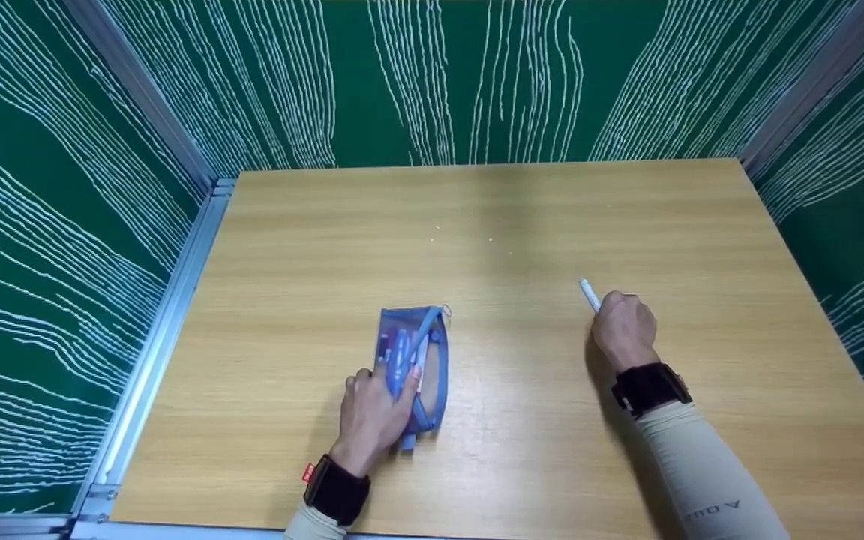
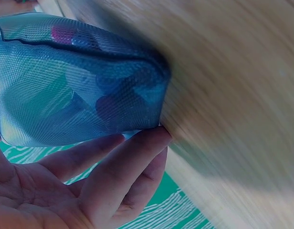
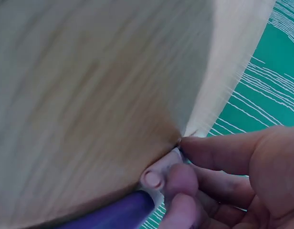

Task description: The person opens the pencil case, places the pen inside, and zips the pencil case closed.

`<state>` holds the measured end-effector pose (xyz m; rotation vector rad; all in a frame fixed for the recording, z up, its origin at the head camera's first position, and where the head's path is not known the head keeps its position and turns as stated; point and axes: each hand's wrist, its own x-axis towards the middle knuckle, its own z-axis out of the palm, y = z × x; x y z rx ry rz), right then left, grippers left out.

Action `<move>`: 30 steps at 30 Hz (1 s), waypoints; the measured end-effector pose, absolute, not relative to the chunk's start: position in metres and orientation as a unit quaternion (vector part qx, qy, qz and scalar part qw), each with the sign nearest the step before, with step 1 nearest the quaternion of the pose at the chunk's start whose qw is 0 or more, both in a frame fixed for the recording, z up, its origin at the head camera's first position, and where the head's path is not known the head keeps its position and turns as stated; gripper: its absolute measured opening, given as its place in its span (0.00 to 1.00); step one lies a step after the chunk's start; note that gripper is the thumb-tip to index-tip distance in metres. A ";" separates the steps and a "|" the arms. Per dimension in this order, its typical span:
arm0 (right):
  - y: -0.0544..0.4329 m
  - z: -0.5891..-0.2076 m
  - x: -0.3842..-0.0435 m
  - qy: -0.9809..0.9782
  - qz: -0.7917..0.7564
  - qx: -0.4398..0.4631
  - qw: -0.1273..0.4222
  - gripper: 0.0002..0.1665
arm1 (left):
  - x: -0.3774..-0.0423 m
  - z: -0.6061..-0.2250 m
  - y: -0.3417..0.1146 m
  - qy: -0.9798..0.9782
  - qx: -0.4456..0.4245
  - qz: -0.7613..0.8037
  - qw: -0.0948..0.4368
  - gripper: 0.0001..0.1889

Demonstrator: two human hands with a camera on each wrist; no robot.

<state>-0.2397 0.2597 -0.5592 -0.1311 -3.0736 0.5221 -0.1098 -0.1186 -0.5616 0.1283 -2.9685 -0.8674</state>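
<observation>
My left hand (image 1: pixel 376 409) grips a blue mesh pencil case (image 1: pixel 439 375) at its left side, thumb across the top and fingers along the side. Several pens and markers (image 1: pixel 400 352) show through the mesh, blue ones among them. The left wrist view has the case (image 2: pixel 113 105) close up, with the fingers (image 2: pixel 123 171) against its edge. Further right, my right hand (image 1: pixel 625 326) pinches a slim pen (image 1: pixel 589 294), whose whitish end sticks out past the fingers. Its purple part (image 3: pixel 113 212) appears in the right wrist view, beside the fingertips (image 3: pixel 180 179).
Both hands are over a wooden table (image 1: pixel 312 240). Tiny white specks lie towards its far middle. Metal frame bars (image 1: pixel 169 315) run along its left side, and green panels with white wavy lines (image 1: pixel 462 82) stand at the back and both sides.
</observation>
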 end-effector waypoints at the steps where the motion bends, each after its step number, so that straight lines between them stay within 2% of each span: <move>1: 0.259 -0.559 -0.240 -0.985 0.169 -0.042 0.012 0.06 | -0.110 -0.562 -0.118 -0.959 0.041 -0.279 0.026 0.40; 5: 0.256 -0.559 -0.239 -0.983 0.176 -0.046 0.013 0.07 | -0.110 -0.564 -0.118 -0.960 0.036 -0.274 0.039 0.40; 17: 0.235 -0.551 -0.230 -0.969 0.244 -0.031 0.003 0.13 | -0.110 -0.564 -0.119 -0.959 0.040 -0.280 0.027 0.40; 22: 0.220 -0.551 -0.223 -0.960 0.279 -0.014 0.009 0.10 | -0.110 -0.564 -0.119 -0.959 0.042 -0.279 0.023 0.40; 30: 0.191 -0.545 -0.212 -0.931 0.363 -0.015 -0.036 0.09 | -0.110 -0.563 -0.119 -0.959 0.038 -0.278 0.029 0.39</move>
